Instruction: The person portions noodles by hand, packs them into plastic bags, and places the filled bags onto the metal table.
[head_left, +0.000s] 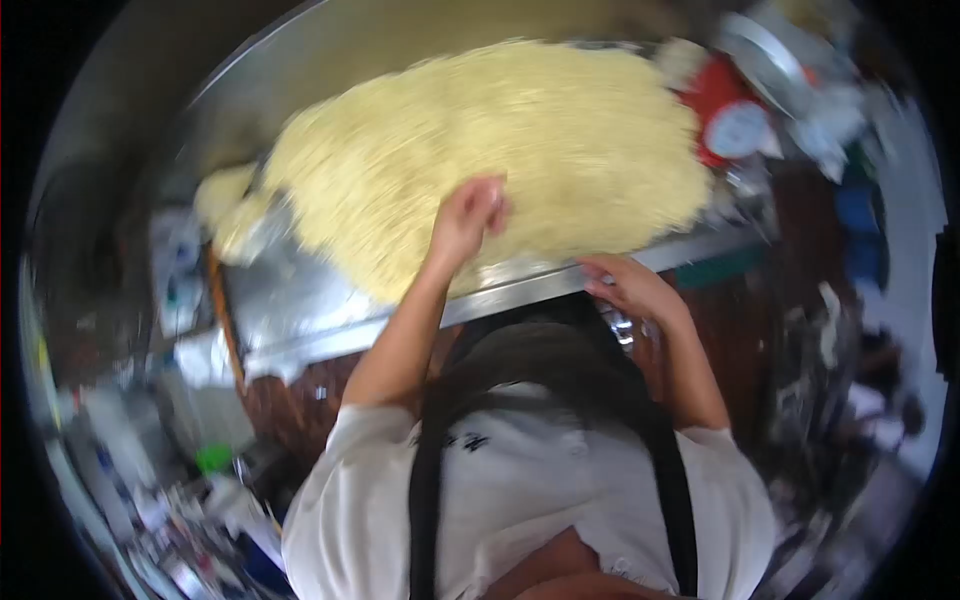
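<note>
A wide, pale yellow heap of fine, strand-like or crumbly food (pixel 520 130) covers much of a metal table (pixel 300 295); motion blur hides its exact kind. Over the near part of the heap is my left hand (pixel 470 218), its fingers curled in together. Whatever may be between those fingers is too blurred to make out. My right hand (pixel 632 286) is at the table's raised front edge, fingertips near or touching the metal, thumb and fingers somewhat apart. No object shows in it.
A red scale (pixel 712 110) with a round white dial stands beyond the heap's right end. Pale lumps in clear plastic (pixel 240 215) lie at the left. A wooden stick (pixel 224 315) leans along the table's left side. Blurred clutter fills both sides of the floor.
</note>
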